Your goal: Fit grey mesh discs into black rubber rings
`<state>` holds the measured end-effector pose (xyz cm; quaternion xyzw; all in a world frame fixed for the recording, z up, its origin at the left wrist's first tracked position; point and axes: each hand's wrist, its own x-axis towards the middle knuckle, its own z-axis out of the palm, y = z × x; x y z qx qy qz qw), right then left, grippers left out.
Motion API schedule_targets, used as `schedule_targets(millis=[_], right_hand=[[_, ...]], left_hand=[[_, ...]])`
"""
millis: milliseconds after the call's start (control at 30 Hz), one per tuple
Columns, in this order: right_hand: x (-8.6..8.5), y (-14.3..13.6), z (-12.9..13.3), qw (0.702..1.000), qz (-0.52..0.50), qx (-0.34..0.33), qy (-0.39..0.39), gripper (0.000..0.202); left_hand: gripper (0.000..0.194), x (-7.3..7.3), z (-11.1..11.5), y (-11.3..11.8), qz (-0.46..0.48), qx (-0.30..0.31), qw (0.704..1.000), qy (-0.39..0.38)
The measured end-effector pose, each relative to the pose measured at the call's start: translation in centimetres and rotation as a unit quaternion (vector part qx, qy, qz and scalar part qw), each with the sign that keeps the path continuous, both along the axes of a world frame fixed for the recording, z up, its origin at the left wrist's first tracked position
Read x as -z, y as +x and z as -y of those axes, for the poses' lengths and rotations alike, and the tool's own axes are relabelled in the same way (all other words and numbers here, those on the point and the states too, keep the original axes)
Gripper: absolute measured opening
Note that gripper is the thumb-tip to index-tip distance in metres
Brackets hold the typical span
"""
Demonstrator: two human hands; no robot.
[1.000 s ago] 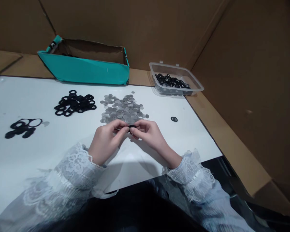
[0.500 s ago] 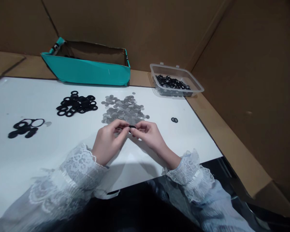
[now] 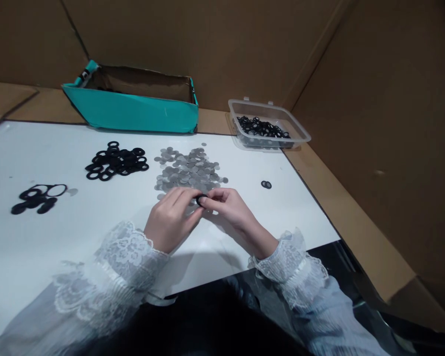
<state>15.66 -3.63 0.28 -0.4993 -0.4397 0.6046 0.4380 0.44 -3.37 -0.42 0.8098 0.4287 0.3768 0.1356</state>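
A small black ring (image 3: 199, 200) is pinched between my two hands at the near edge of a heap of grey discs (image 3: 189, 170). My left hand (image 3: 172, 215) grips its left side, fingers on top and thumb below. On the other side, the thumb and fingers of my right hand (image 3: 232, 207) press on the same ring. Fingers cover much of it, so I cannot tell whether a disc sits inside. Left of the discs lies a pile of black rings (image 3: 116, 160). Two ring pieces with grey centres (image 3: 266, 184) rest together to the right.
A turquoise cardboard box (image 3: 141, 112) stands at the back left. A clear plastic container (image 3: 269, 141) at the back right holds many black rings with grey centres. More black pieces (image 3: 35, 198) lie at the far left of the white tabletop (image 3: 77, 227). Cardboard walls surround it.
The ring has turned so that more of its face shows. My left hand's thumb has shifted lower while its fingers reach over the top. The piles look the same.
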Motion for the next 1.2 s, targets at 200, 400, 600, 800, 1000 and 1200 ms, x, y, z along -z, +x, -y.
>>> schedule_targets(millis=[200, 400, 600, 800, 1000, 1200], right_hand=[[0.4, 0.9, -0.2, 1.0, 0.007, 0.001, 0.025, 0.02], [0.5, 0.9, 0.1, 0.996, 0.056, 0.001, 0.066, 0.015], [0.5, 0.2, 0.5, 0.981, 0.13, 0.014, 0.14, 0.015], [0.3, 0.0, 0.3, 0.979, 0.138, 0.011, 0.147, 0.016], [0.2, 0.0, 0.5, 0.989, 0.097, 0.012, 0.11, 0.015], [0.2, -0.8, 0.9, 0.987, 0.051, 0.064, 0.141, 0.015]], left_hand=[[0.021, -0.4, -0.2, 0.0, 0.104, -0.002, 0.984, -0.145], [0.02, -0.7, -0.2, 0.3, 0.242, -0.039, 0.927, -0.283], [0.018, -0.9, 0.0, 0.4, 0.17, -0.068, 0.954, -0.237], [0.016, -1.1, 0.2, 0.4, 0.085, -0.054, 0.981, -0.163], [0.014, -1.0, 0.3, 0.5, 0.078, -0.073, 0.985, -0.132], [0.014, -0.9, 0.2, 0.5, 0.086, -0.046, 0.983, -0.158]])
